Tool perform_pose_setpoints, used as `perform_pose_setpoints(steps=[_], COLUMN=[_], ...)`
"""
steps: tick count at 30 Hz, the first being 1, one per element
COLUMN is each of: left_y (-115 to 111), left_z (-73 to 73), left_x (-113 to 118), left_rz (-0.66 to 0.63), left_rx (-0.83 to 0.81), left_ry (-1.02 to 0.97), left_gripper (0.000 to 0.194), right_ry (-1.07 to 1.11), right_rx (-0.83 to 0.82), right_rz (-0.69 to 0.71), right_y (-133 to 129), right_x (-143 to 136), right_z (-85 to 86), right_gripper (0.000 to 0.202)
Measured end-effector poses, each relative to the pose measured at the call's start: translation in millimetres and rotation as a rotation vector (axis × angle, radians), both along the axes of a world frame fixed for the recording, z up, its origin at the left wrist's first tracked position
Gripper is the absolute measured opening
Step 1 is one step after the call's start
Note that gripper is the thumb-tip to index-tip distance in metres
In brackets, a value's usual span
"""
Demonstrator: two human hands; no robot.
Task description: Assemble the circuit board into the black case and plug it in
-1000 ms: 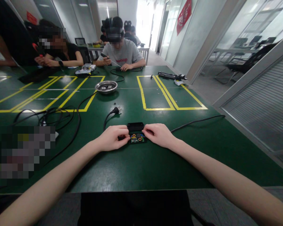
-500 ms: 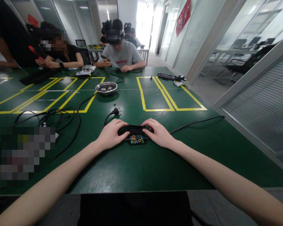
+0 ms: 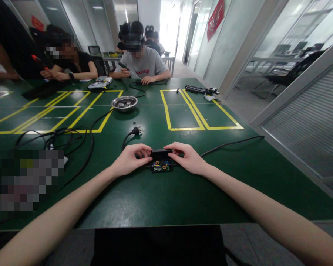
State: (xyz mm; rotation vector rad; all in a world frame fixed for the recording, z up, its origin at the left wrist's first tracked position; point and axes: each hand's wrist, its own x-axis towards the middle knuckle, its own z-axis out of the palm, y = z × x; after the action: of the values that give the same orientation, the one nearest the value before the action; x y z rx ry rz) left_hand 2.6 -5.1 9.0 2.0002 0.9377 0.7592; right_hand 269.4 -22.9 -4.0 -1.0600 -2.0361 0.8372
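A black plastic cover [image 3: 160, 153] is held by its two ends just behind an open adapter case. My left hand [image 3: 131, 159] pinches its left end between thumb and fingers. At the right end, my right hand [image 3: 186, 158] grips it the same way. In front of the cover lies the circuit board [image 3: 161, 166], with copper coils and coloured parts, in its dark case on the green table. A black cable leads off to the right, and a plug [image 3: 135, 130] rests behind my left hand.
A metal bowl [image 3: 124, 103] with small metal parts stands farther back. Tangled black cables [image 3: 69, 138] lie at left, near a blurred-out object. A folded black tripod [image 3: 201, 89] is at the back right. Across the table, a person in grey [image 3: 144, 66] holds a screwdriver.
The cover has tilted, now showing its smooth outer side instead of its hollow inside. Both hands have turned slightly with it.
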Motion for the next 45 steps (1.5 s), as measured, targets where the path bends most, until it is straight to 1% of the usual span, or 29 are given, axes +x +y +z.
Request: perform_pose_setpoints(steps=[5, 8, 11, 15, 21, 30, 33, 36, 40, 45], left_y=[0, 0, 1, 1, 1, 2, 2, 0, -3, -4], left_z=[-0.6, -1.0, -1.7, -2.3, -0.7, -0.6, 1.5, 5.6, 8.4, 5.8], left_x=[-2, -3, -2, -1, -1, -3, -5, -6, -5, -4], left_rz=[-0.02, -0.009, 0.001, 0.009, 0.008, -0.04, -0.098, -0.155, -0.168, -0.177], left_rx=[-0.175, -0.22, -0.226, -0.236, -0.234, -0.234, -0.195, -0.088, 0.066, 0.209], left_ry=[-0.064, -0.08, -0.089, -0.091, -0.101, -0.099, -0.069, 0.008, 0.145, 0.203], left_gripper=[0.029, 0.03, 0.029, 0.027, 0.026, 0.026, 0.029, 0.035, 0.045, 0.042], right_ry=[0.043, 0.072, 0.092, 0.085, 0.086, 0.114, 0.137, 0.13, 0.078, 0.019], right_rx=[-0.005, -0.037, -0.059, -0.04, -0.054, -0.056, -0.031, 0.026, 0.11, 0.145], right_rz=[0.031, 0.05, 0.055, 0.051, 0.064, 0.104, 0.139, 0.194, 0.27, 0.312], right_y=[-1, -1, -1, 0, -1, -1, 0, -1, -2, -3], right_x=[0, 0, 0, 0, 0, 1, 3, 4, 5, 5], right_z=[0.5, 1.3, 1.2, 0.3, 2.0, 2.1, 2.4, 3.3, 3.0, 3.6], right_gripper=[0.027, 0.026, 0.028, 0.029, 0.028, 0.025, 0.022, 0.017, 0.017, 0.023])
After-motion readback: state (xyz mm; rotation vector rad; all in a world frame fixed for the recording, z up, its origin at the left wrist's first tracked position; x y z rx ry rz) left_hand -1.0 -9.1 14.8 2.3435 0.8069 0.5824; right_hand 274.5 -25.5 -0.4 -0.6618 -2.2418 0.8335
